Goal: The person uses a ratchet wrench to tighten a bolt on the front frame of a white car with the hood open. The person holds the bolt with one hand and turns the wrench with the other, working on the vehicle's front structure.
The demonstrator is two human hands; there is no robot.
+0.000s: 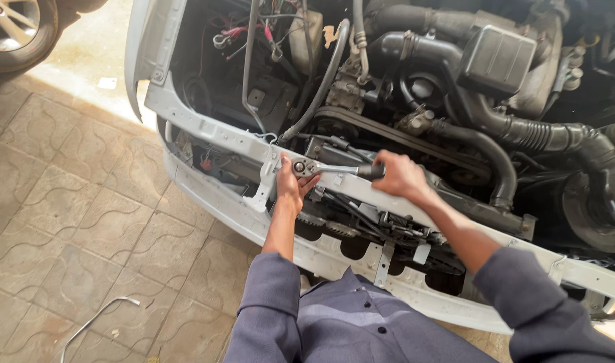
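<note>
Holding a shiny metal ratchet wrench (334, 169), the person leans over the open front of a white car (206, 191). The right hand (400, 176) has its fingers closed around the dark grip at the end of the handle. The left hand (290, 183) sits at the round head of the wrench, with fingers curled under it and the thumb beside it, pressing it against the white metal crossbar (220, 131). The wrench lies flat across that bar, at the front of the engine bay. I think the head could slip off the bolt if the left hand lets up, and then the right hand could bang into the hard metal edges nearby. A push that is too strong could also round the bolt. The wrench looks smooth and silvery, long and thin with a round end. The crossbar is painted, flat and a bit dusty. Behind it are fat black rubber hoses (522, 131) with ribbed bends, and a boxy black plastic cover (499, 57). The floor (72, 202) is made of brownish tiles with wavy lines. A thin bent metal rod (96, 319) lies on it.
</note>
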